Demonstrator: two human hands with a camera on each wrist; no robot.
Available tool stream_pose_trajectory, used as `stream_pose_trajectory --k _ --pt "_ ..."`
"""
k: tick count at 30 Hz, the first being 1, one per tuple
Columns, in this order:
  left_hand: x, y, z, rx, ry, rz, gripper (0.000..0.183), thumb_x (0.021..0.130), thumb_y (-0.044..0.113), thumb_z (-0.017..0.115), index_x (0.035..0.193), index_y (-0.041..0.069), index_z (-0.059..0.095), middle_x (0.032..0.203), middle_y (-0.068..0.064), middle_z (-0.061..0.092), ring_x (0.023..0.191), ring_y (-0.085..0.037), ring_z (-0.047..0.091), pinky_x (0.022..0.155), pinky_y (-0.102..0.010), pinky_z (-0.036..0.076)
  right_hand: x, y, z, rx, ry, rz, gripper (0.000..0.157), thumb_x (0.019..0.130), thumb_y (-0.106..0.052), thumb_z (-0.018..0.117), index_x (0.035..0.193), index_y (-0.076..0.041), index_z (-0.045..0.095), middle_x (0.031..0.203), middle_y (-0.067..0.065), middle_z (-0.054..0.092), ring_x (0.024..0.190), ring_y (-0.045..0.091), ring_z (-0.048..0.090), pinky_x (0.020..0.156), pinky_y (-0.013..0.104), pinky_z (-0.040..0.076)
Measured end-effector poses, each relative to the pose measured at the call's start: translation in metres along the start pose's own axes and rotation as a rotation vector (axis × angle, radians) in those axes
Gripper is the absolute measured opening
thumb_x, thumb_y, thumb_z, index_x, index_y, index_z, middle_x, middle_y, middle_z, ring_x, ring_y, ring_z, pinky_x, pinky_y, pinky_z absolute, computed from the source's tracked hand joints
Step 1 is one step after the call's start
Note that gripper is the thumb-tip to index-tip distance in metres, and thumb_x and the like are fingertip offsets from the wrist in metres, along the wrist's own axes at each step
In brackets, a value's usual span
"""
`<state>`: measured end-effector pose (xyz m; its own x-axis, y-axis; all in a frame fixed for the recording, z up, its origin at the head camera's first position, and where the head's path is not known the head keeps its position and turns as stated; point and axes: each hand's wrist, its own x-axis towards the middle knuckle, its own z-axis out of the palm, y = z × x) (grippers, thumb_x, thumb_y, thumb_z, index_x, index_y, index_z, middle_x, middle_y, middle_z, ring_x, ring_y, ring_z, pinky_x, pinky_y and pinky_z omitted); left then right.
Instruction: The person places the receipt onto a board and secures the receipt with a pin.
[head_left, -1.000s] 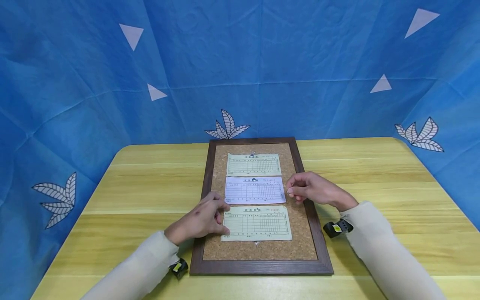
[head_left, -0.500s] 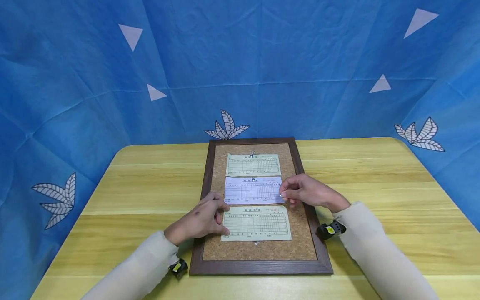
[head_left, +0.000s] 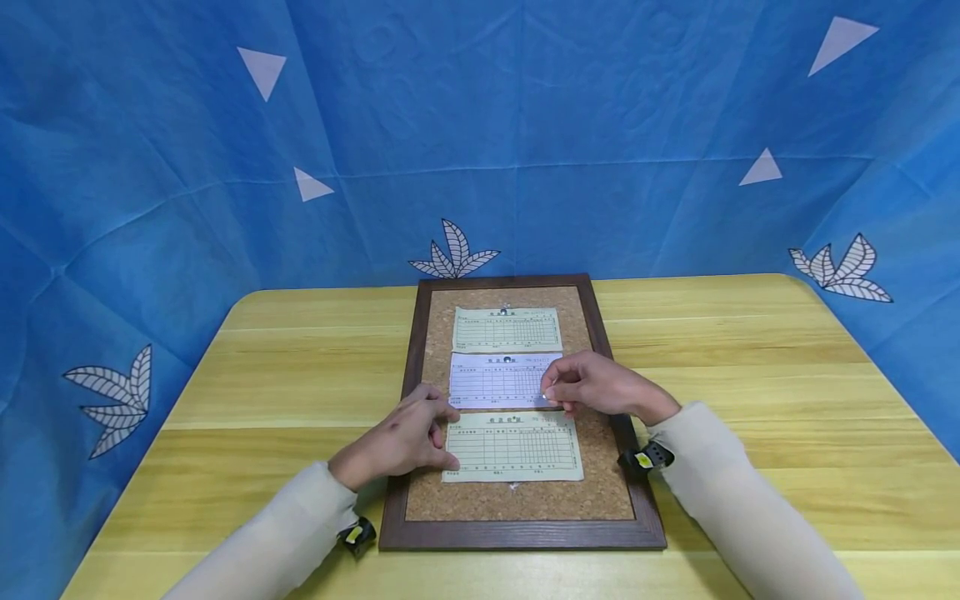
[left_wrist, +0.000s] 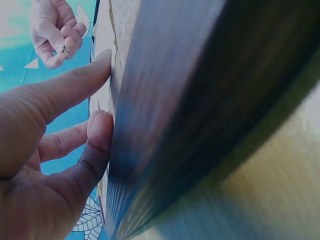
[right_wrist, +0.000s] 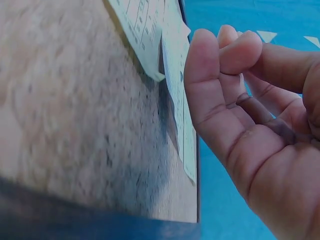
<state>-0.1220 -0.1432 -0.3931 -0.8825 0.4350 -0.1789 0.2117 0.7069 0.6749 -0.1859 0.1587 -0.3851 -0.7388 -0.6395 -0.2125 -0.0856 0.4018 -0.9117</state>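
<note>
Three printed paper slips lie in a column on the framed cork board [head_left: 607, 500]: a pale green top slip [head_left: 480, 329], a lilac middle slip [head_left: 480, 383] and a pale green bottom slip [head_left: 495, 454]. My left hand [head_left: 401, 437] rests at the bottom slip's left edge, thumb and fingers spread and pressing down. Over the lilac slip's right end, my right hand [head_left: 600, 385] pinches a small metal thumbtack [left_wrist: 65, 49] between thumb and fingertips. Its sharp point shows in the left wrist view; the fingers hide it in the right wrist view.
The board's dark wooden frame [head_left: 525, 535] lies flat on a wood-grain table [head_left: 300, 350]. Round fastenings sit at the top middle of the two upper slips. A blue cloth [head_left: 525, 125] hangs behind the table. In the right wrist view, the slip edges lift slightly off the cork.
My right hand has moved left with the thumbtack, from beside the lilac slip's right edge to above its right end. My left hand stays in place.
</note>
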Motion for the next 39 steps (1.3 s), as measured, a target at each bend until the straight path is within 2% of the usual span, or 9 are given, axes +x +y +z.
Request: stream_pose_trajectory --k 11,15,26,39 --pt "0.001 0.000 -0.001 0.018 -0.006 -0.003 0.051 0.074 0.009 0.090 0.118 -0.003 0.067 0.116 -0.005 0.045 0.076 -0.010 0.050 0.080 -0.032 0.045 0.008 -0.003 0.009 0.001 -0.007 0.043 0.010 0.099 -0.002 0.059 0.097 0.005 0.066 0.078 0.010 0.064 0.063 0.015 0.055 0.061 0.031 0.050" --pt "0.001 0.001 -0.001 0.020 -0.007 -0.001 0.052 0.074 0.009 0.089 0.119 -0.003 0.066 0.115 -0.005 0.045 0.078 -0.011 0.049 0.082 -0.034 0.045 0.011 -0.005 0.013 0.003 -0.018 0.023 0.010 0.098 -0.001 0.059 0.096 0.006 0.066 0.077 0.009 0.064 0.064 0.015 0.055 0.062 0.031 0.051" --pt "0.000 0.002 -0.001 0.007 -0.003 -0.009 0.051 0.073 0.007 0.090 0.118 -0.003 0.067 0.118 -0.007 0.045 0.073 -0.010 0.050 0.075 -0.029 0.045 0.018 -0.011 0.020 0.032 -0.041 0.062 0.010 0.099 0.001 0.058 0.097 0.007 0.066 0.074 0.008 0.063 0.064 0.014 0.055 0.065 0.032 0.054" --pt "0.000 0.000 0.000 0.005 0.000 -0.004 0.051 0.072 0.008 0.091 0.116 -0.003 0.067 0.120 -0.008 0.045 0.077 -0.011 0.050 0.084 -0.036 0.045 0.021 -0.013 0.027 0.023 -0.072 0.088 0.011 0.099 0.000 0.058 0.098 0.004 0.068 0.073 0.008 0.063 0.063 0.015 0.055 0.065 0.032 0.053"
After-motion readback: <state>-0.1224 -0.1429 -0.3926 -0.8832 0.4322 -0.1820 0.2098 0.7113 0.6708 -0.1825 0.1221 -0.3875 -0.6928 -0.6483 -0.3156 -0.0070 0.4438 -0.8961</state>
